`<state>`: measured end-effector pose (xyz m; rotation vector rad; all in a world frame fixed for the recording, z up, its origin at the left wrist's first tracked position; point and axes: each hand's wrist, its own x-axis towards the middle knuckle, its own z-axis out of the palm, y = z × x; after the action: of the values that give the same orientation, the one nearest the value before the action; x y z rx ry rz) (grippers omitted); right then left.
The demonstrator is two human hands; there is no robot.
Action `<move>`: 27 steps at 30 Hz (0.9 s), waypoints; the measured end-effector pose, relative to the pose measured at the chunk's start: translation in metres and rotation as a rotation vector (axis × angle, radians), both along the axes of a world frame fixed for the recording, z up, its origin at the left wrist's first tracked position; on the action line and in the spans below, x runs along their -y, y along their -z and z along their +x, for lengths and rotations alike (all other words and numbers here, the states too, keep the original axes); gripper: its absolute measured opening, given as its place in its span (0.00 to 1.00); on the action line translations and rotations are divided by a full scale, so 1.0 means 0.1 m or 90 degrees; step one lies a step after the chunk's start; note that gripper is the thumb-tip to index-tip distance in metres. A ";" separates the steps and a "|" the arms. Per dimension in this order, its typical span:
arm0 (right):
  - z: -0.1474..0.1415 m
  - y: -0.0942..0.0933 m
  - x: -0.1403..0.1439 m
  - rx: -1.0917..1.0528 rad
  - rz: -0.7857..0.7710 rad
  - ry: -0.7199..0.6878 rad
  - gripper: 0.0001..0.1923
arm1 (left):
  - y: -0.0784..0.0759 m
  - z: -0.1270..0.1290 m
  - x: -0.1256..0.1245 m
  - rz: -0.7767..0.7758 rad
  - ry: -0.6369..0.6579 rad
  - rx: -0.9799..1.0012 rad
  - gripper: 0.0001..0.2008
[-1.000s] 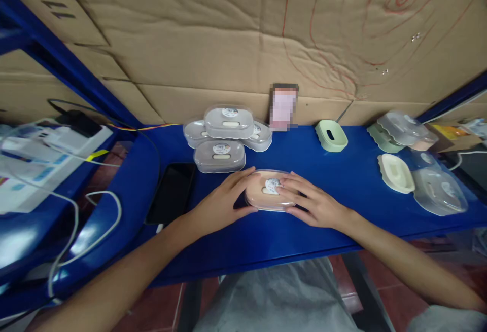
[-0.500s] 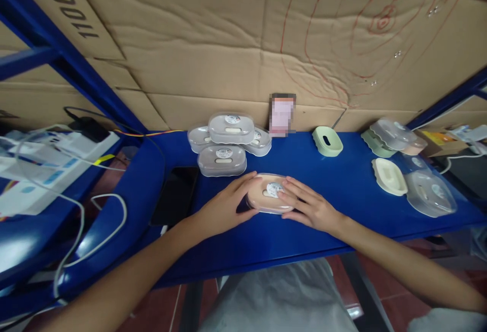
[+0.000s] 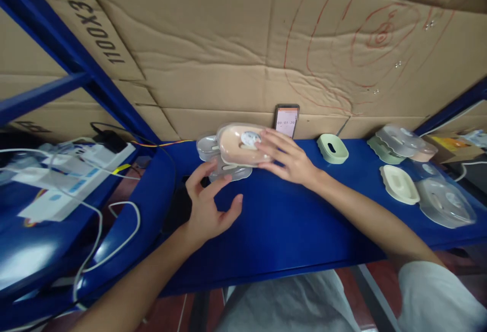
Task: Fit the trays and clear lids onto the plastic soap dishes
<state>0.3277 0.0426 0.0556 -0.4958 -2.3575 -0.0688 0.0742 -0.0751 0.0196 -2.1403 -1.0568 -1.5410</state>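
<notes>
Peach oval plastic soap box [image 3: 240,145] with clear lid, held up in my right hand [image 3: 288,158].
I hold it over the stacked clear boxes [image 3: 228,172]; my left hand [image 3: 207,205] hangs spread and empty.

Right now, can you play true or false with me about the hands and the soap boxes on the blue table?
1. The right hand holds a peach soap box. True.
2. The left hand holds a green soap box. False: it is open and holds nothing.
3. The peach soap box is over the stack of clear soap boxes. True.
4. The phone lies flat in the middle of the blue table. False: it stands against the cardboard wall.
</notes>
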 end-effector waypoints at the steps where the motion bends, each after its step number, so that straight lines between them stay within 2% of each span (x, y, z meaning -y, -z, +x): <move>1: -0.08 -0.04 -0.12 -0.011 -0.018 0.011 0.28 | 0.00 0.00 -0.02 0.000 -0.010 0.006 0.30; 5: -0.33 -0.11 -0.55 -0.009 -0.072 0.010 0.31 | 0.03 0.01 -0.05 -0.037 -0.014 -0.008 0.30; 7: -0.40 -0.11 -0.67 0.009 -0.091 0.020 0.32 | 0.05 0.03 -0.05 -0.062 -0.013 -0.026 0.29; 10: -0.40 -0.11 -0.66 0.022 -0.095 0.060 0.33 | 0.07 0.05 -0.04 -0.097 -0.020 -0.054 0.25; 13: -0.21 -0.13 -0.42 0.015 -0.069 0.082 0.35 | 0.07 0.07 -0.02 -0.124 -0.020 -0.072 0.21; 16: 0.24 -0.08 -0.12 0.043 -0.055 0.149 0.31 | 0.05 0.09 0.02 -0.159 -0.004 -0.104 0.19; 18: 0.71 0.04 0.06 0.086 -0.058 0.255 0.28 | 0.05 0.11 0.05 -0.188 0.022 -0.142 0.17; 21: 1.58 0.31 0.35 0.167 -0.086 0.505 0.31 | 0.07 0.15 0.08 -0.225 0.083 -0.220 0.15; 24: 2.35 0.56 0.71 0.239 -0.105 0.833 0.38 | 0.12 0.17 0.07 -0.260 0.134 -0.281 0.14; 25: 2.52 0.62 0.84 0.256 -0.133 0.901 0.39 | 0.14 0.18 0.07 -0.272 0.143 -0.292 0.14; 27: 2.69 0.68 1.08 0.287 -0.194 0.933 0.36 | 0.18 0.18 0.05 -0.297 0.156 -0.305 0.14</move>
<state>0.5970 -0.0653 -0.0126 -2.4241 -1.8487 -0.5212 0.0923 -0.0804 0.0018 -2.8485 -1.0832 -0.8276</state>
